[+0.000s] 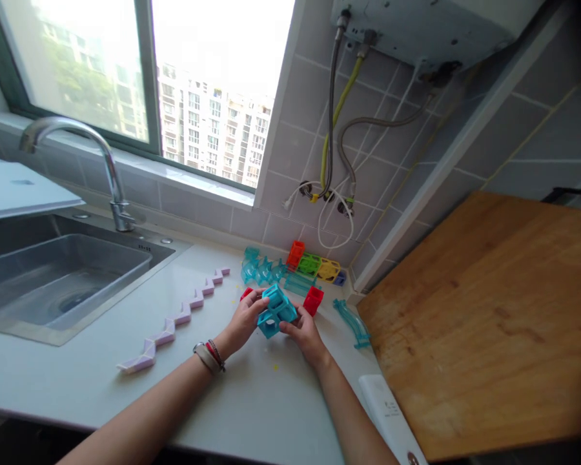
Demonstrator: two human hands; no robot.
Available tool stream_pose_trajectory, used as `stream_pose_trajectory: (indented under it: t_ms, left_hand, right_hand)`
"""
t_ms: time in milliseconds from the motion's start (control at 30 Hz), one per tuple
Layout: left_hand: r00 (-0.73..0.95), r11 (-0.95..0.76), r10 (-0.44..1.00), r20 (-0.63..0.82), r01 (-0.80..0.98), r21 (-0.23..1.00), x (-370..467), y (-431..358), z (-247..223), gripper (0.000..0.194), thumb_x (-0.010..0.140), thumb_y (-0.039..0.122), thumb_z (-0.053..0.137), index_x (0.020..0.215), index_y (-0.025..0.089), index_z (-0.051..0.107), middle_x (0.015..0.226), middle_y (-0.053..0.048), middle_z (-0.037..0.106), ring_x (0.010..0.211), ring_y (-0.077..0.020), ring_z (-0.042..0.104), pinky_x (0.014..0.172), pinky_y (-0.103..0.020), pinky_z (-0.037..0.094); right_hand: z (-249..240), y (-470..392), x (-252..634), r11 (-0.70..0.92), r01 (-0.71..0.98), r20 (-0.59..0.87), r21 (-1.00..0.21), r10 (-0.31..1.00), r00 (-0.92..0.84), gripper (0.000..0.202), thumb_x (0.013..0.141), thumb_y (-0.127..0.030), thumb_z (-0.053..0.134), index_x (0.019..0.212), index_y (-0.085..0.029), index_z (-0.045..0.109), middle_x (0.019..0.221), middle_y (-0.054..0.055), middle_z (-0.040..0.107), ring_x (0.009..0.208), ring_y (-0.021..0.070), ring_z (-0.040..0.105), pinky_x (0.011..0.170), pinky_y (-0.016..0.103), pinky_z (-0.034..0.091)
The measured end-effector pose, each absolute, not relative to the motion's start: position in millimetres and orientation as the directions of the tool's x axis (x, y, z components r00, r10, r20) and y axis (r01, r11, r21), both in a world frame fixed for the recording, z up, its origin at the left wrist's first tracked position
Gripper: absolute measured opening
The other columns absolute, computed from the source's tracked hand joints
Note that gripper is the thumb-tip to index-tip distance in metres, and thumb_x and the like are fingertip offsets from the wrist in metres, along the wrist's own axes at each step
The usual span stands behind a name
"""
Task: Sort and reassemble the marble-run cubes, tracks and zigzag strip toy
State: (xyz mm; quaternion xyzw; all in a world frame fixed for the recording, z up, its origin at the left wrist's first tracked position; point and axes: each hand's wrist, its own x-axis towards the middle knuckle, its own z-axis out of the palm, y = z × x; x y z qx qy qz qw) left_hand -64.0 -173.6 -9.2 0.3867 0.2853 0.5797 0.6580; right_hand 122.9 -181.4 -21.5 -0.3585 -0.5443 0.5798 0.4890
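Just above the white countertop (pixel 232 400), both my hands grip a cluster of joined turquoise toy blocks (pixel 275 307) with hollow, cube-like frames. My left hand (pixel 244 323) closes on its left side, thumb on top. From the right, my right hand (pixel 307 332) pinches the cluster's lower right edge. One red block (pixel 314 300) stands just beyond my right hand. Another red block (pixel 246 294) shows partly behind my left fingers. Farther back lie clear turquoise track pieces (pixel 264 270), next to an orange block (pixel 295 254), a green block (pixel 309 264) and a yellow block (pixel 328 270).
A lilac zigzag strip (pixel 174 320) lies on the left of the counter, beside the sink (pixel 68 278) and faucet (pixel 113 168). On the right are a curved turquoise track (pixel 352 323), a white power strip (pixel 390 413) and a large leaning wooden board (pixel 489 323).
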Motion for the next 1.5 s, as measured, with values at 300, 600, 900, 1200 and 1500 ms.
stream_pose_trajectory:
  t_ms: [300,600,900,1200,1500]
  left_hand:
    - [0.309,0.137,0.951,0.004,-0.434,0.890,-63,-173,-13,0.040,0.079,0.043,0.075,0.106,0.020,0.055,0.109,-0.009,0.070,0.106,-0.0276,0.070,0.095,-0.043,0.052]
    - [0.140,-0.358,0.927,0.348,0.055,0.932,-75,-180,-6,0.046,0.089,0.046,0.065,0.126,0.024,0.049,0.132,-0.014,0.059,0.123,-0.0308,0.060,0.102,-0.046,0.048]
    - [-0.203,-0.240,0.913,0.353,0.431,0.870,-100,-155,-15,0.056,0.084,0.044,0.068,0.131,0.022,0.046,0.143,-0.017,0.048,0.139,-0.0340,0.042,0.112,-0.050,0.035]
    - [-0.080,-0.184,0.968,0.238,0.418,0.890,-110,-145,-30,0.078,0.072,0.032,0.080,0.141,0.020,0.046,0.137,-0.019,0.058,0.130,-0.0333,0.056,0.107,-0.046,0.043]
    - [-0.131,-0.188,0.952,0.275,0.457,0.870,-111,-143,-31,0.071,0.075,0.040,0.079,0.138,0.017,0.054,0.124,-0.017,0.069,0.114,-0.0301,0.067,0.099,-0.044,0.051]
  right_hand:
    - [-10,-177,132,0.000,-0.333,0.033,-0.943,0.995,-0.091,0.047,0.076,-0.049,0.077,0.112,-0.021,0.069,0.100,0.006,0.074,0.083,0.0214,0.070,0.066,0.030,0.056]
    - [-31,-161,139,0.222,-0.145,0.196,-0.964,0.965,0.175,0.047,0.073,-0.040,0.081,0.115,-0.019,0.074,0.107,0.009,0.073,0.099,0.0252,0.066,0.085,0.037,0.053]
    - [-30,-164,134,0.350,0.053,0.354,-0.935,0.922,0.158,0.042,0.071,-0.036,0.082,0.110,-0.022,0.077,0.110,0.009,0.075,0.103,0.0299,0.067,0.097,0.049,0.048]
    - [-8,-175,145,0.445,0.176,0.475,-0.878,0.764,0.436,0.030,0.092,-0.046,0.058,0.096,-0.020,0.072,0.094,0.009,0.073,0.084,0.0238,0.066,0.074,0.035,0.054]
    - [-36,-145,165,0.304,0.062,0.271,-0.951,0.718,0.640,0.039,0.082,-0.053,0.065,0.101,-0.019,0.068,0.105,0.011,0.070,0.091,0.0255,0.065,0.076,0.040,0.058]
